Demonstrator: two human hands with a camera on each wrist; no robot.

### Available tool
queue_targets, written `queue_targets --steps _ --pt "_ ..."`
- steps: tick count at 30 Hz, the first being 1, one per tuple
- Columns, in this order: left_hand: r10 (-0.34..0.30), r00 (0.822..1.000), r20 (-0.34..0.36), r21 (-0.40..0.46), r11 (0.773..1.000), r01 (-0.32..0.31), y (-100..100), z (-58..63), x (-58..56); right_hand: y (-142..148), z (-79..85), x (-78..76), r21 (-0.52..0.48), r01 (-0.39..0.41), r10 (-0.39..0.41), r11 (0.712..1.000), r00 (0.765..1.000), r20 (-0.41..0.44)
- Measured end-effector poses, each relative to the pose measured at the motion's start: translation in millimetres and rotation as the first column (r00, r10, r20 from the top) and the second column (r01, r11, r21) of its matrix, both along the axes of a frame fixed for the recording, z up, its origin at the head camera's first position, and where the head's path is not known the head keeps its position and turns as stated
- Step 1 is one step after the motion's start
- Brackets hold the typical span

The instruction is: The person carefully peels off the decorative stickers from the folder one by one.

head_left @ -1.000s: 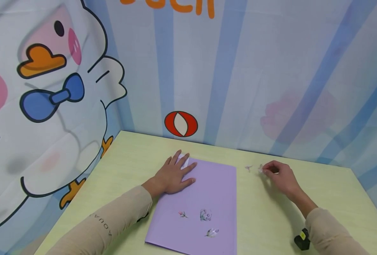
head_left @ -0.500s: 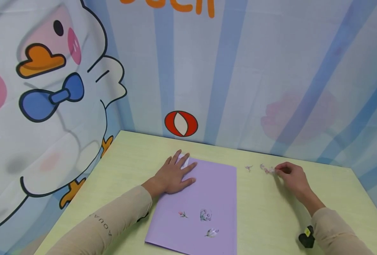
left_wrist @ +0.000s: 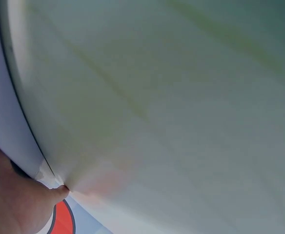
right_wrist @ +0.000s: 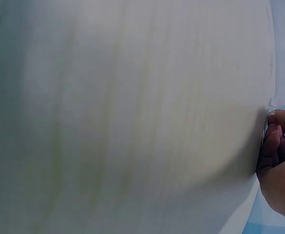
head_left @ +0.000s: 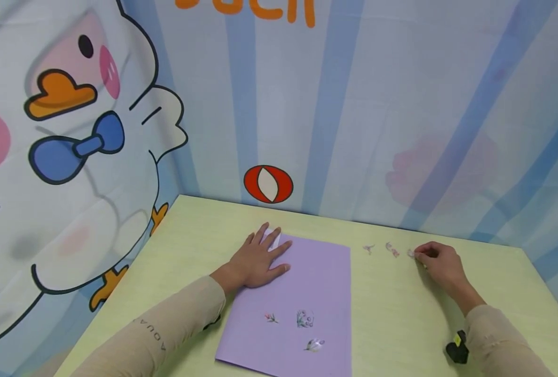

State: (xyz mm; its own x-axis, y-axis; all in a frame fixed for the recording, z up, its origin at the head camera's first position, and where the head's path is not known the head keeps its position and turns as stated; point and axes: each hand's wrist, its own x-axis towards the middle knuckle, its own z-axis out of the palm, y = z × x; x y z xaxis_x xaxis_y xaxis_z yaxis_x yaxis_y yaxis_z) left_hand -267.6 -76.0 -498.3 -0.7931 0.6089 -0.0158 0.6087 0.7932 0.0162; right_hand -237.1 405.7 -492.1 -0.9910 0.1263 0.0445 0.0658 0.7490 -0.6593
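My left hand (head_left: pixel 259 262) lies spread, fingers straight, on the upper left of a purple folder (head_left: pixel 316 283). A white patch (head_left: pixel 274 240) shows between its fingers. In the right wrist view, my right hand (right_wrist: pixel 279 161) pinches a small translucent flower sticker (right_wrist: pixel 276 104) between thumb and fingertip; in the head view that hand is low over the table, right of the folder. A row of small purplish flower stickers runs left of it: one sprig (head_left: pixel 369 248) and one curved pink-purple piece (head_left: pixel 392 250). The folder bears a pink rosebud sticker (head_left: pixel 271 318), a leafy flower-cluster sticker (head_left: pixel 304 318) and a pale bud sticker (head_left: pixel 314 345).
The pale yellow table (head_left: pixel 392 324) stretches right of the folder. A printed cloth backdrop (head_left: pixel 288 115) rises along its back edge, and a cartoon duck (head_left: pixel 71 209) covers the left side. A black wrist strap piece (head_left: pixel 457 347) sits under the right sleeve.
My right hand has moved right along the table, away from the curved pink-purple sticker, which now lies uncovered, and it holds a further flower sticker. The left hand stays in place.
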Motion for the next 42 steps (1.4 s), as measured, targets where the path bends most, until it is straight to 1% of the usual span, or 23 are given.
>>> queue_targets --steps 4,7,11,14,20,27,32,40,42 --pt "0.008 1.000 -0.001 -0.003 1.000 -0.008 -0.2 -5.7 -0.6 -0.6 0.7 -2.8 0.032 -0.003 0.003 0.999 1.000 -0.009" --pt "0.005 1.000 -0.004 0.016 1.000 -0.005 0.0 -7.8 -1.2 -1.0 0.6 -4.3 0.047 -0.005 0.005 0.999 1.000 -0.012" --pt "0.000 1.000 -0.006 0.027 1.000 0.000 1.1 -5.3 -0.7 0.4 0.8 -6.0 0.059 0.000 0.001 0.998 1.000 -0.019" --pt "0.004 1.000 -0.006 0.007 1.000 -0.004 2.1 -2.4 -0.3 1.5 1.4 -6.2 0.053 0.007 -0.006 0.999 1.000 -0.016" --pt "0.006 1.000 0.003 -0.003 1.000 -0.006 1.6 -2.3 0.3 0.8 1.1 -4.2 0.041 0.003 -0.004 0.999 1.000 0.018" --pt "0.002 1.000 -0.011 0.003 1.000 -0.002 -0.1 -0.5 1.9 -0.2 -2.0 -4.9 0.055 0.010 -0.010 0.998 1.000 0.004" --pt "-0.003 1.000 0.004 -0.008 1.000 0.003 0.4 2.0 3.2 0.8 -4.6 -3.6 0.047 0.023 -0.024 0.999 1.000 0.014" --pt "0.001 1.000 -0.008 -0.032 0.999 -0.001 0.5 1.8 0.0 1.2 -5.7 -3.4 0.032 0.031 -0.031 0.999 1.000 -0.006" --pt "0.000 1.000 -0.006 -0.025 1.000 0.000 0.3 1.2 -0.4 1.1 -5.6 -3.5 0.034 0.035 -0.035 0.999 0.999 -0.007"
